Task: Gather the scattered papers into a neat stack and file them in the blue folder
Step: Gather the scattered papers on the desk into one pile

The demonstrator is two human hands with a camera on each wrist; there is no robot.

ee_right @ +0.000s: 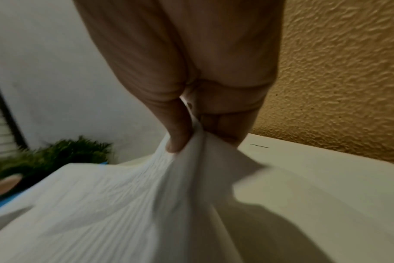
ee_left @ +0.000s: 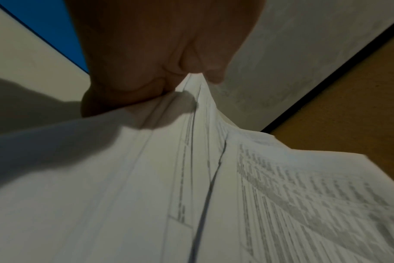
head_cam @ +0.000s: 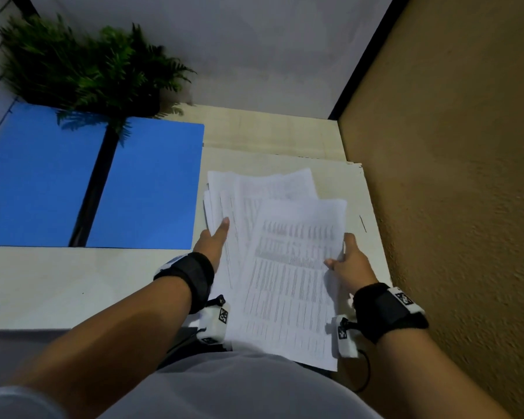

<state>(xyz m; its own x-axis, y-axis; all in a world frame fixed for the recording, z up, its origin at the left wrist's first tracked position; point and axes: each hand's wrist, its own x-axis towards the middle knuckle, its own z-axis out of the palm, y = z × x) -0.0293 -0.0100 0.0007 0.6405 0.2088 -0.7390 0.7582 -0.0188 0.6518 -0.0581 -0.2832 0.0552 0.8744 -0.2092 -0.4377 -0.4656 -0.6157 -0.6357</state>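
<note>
A loose, fanned bundle of printed white papers (head_cam: 282,252) is lifted off the pale desk (head_cam: 73,282) between both hands. My left hand (head_cam: 214,241) pinches the bundle's left edge, thumb on top; the left wrist view shows the sheets (ee_left: 191,178) gathered under the thumb (ee_left: 128,92). My right hand (head_cam: 347,258) pinches the right edge, and in the right wrist view the thumb (ee_right: 175,131) and fingers squeeze the crumpled papers (ee_right: 124,204). The blue folder (head_cam: 146,189) lies open and flat on the desk to the left, with a black spine down its middle.
A green fern plant (head_cam: 85,65) stands at the back left, overhanging the folder. A textured ochre wall (head_cam: 454,176) runs close along the desk's right edge. A white wall closes the back. A thin dark mark (head_cam: 363,223) sits on the desk by the right hand.
</note>
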